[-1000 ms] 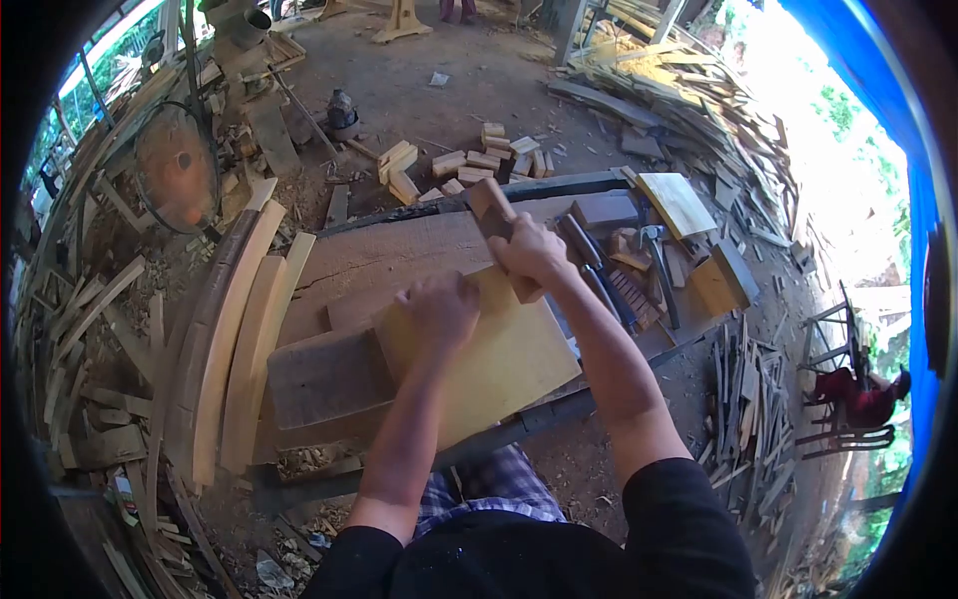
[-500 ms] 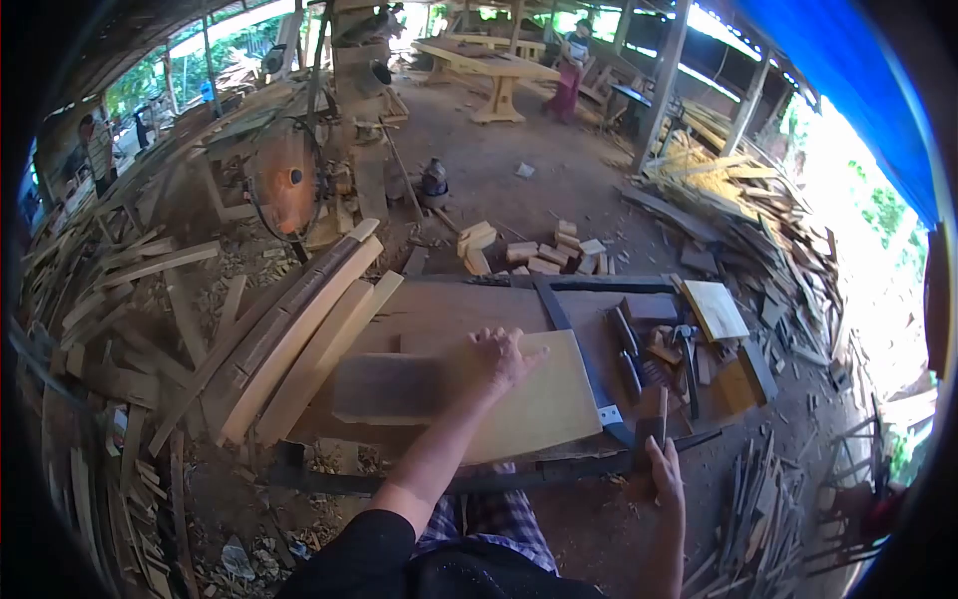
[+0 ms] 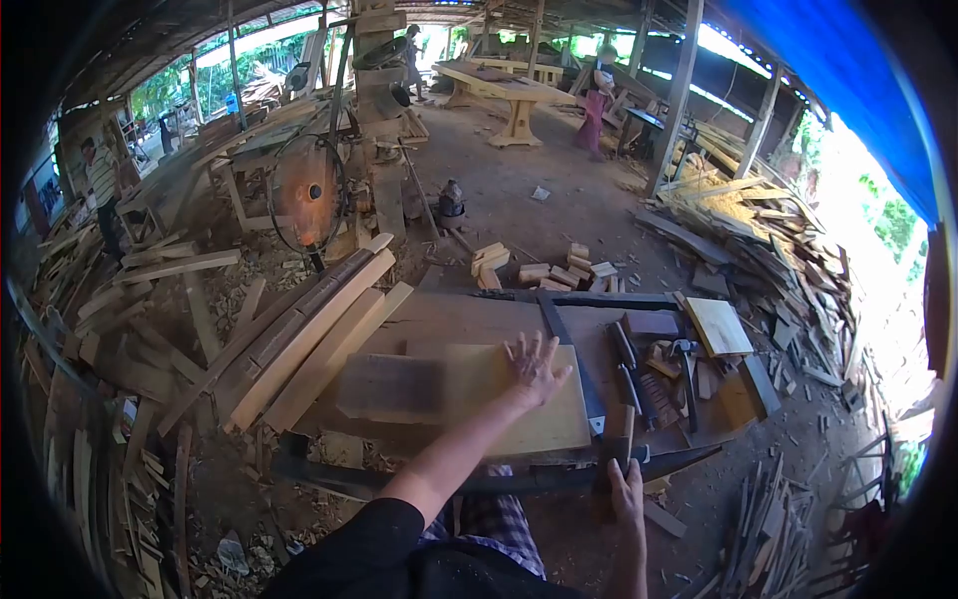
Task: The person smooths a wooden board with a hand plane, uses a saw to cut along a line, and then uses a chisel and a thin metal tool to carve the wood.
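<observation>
My left hand (image 3: 539, 371) lies spread over the right part of a pale, smooth board (image 3: 499, 424) on the workbench. Left of that board is a darker brown plank (image 3: 389, 386). At the bench's near edge my right hand (image 3: 628, 491) grips a narrow brown wooden piece (image 3: 619, 445) with a thin pale edge standing up from it; its lower end is hidden by the hand. Just right of the pale board lies a long dark tapered blade (image 3: 573, 361), like a handsaw's. A hammer (image 3: 687, 371) rests farther right among small wood blocks and dark tools.
Long beams (image 3: 319, 339) lie along the bench's left side. Cut blocks (image 3: 564, 270) sit on the ground beyond it. A caged fan (image 3: 304, 195) stands back left. Wood scraps (image 3: 773, 529) cover the ground at right. A person (image 3: 599, 95) stands near a large table (image 3: 514, 90).
My left hand has shifted right over the board and its fingers have spread out. My right hand has moved left and nearer with the wooden piece. The view has tilted slightly.
</observation>
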A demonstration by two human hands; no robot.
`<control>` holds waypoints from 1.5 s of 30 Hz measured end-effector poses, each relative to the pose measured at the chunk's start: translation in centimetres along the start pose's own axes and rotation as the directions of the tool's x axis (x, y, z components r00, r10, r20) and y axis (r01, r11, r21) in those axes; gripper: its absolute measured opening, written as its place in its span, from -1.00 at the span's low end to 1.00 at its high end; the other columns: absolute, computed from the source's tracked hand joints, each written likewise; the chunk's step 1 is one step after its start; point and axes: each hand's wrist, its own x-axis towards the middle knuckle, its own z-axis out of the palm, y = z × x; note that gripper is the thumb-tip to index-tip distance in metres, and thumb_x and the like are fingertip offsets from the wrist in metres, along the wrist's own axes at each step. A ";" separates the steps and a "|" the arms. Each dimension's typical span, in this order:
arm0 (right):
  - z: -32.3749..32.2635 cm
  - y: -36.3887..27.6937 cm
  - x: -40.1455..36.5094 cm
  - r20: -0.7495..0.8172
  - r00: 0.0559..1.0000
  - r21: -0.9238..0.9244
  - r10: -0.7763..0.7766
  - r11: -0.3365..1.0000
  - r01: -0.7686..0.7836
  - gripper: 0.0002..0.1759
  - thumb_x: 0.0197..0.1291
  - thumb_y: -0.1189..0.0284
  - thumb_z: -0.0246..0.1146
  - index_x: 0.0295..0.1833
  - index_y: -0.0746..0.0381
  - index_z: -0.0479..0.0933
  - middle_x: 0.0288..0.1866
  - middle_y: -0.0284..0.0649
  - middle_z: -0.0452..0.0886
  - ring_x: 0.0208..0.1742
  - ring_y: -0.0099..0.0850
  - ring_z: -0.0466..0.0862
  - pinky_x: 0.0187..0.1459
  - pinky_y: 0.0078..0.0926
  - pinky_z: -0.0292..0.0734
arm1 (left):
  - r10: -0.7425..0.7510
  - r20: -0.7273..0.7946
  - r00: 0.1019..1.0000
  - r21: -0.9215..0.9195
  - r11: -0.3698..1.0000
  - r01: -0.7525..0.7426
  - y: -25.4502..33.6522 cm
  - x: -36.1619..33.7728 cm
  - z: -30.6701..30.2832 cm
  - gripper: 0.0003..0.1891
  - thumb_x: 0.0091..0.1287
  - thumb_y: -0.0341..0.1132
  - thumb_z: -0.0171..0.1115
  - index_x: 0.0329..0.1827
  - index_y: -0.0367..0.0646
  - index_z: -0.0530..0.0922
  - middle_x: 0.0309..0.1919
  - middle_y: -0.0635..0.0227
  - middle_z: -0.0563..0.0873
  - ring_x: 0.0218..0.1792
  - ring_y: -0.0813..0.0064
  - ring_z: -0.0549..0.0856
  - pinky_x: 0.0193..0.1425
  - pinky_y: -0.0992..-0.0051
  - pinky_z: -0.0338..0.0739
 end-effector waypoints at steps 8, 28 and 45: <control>0.8 -0.8 -0.5 -0.033 0.999 -0.159 0.019 0.987 -0.024 -0.49 0.35 0.04 0.18 0.02 0.33 0.42 -0.13 0.10 0.64 -0.04 -0.11 0.67 -0.04 -0.24 0.49 | 0.144 0.012 0.989 0.051 0.988 -0.145 0.2 -0.1 0.7 -0.26 0.35 0.25 -0.01 0.51 0.05 0.23 0.40 0.16 0.36 0.42 0.04 0.26 0.43 -0.27 -0.07; 10.0 -15.0 16.0 0.087 0.996 -0.616 0.000 0.786 0.054 -0.36 0.25 0.00 0.22 0.05 0.41 0.35 -0.11 0.35 0.61 0.03 0.24 0.60 0.08 -0.01 0.46 | -0.049 -0.118 0.992 -0.052 0.998 0.044 -1.3 3.3 1.1 -0.76 0.38 -0.18 0.06 -0.26 -0.03 0.68 -0.19 0.27 0.71 -0.03 0.26 0.63 0.16 0.11 0.31; -1.1 -3.3 -5.5 -0.108 0.957 -0.415 0.268 0.863 -0.288 -0.46 0.29 0.05 0.25 0.02 0.35 0.43 -0.19 0.13 0.66 -0.08 -0.12 0.70 -0.07 -0.22 0.52 | 0.571 -0.074 0.818 -0.179 0.799 -0.574 0.8 2.9 1.2 -0.76 0.27 -0.05 0.22 -0.38 0.03 0.71 -0.36 0.34 0.61 -0.15 0.28 0.60 0.11 0.16 0.27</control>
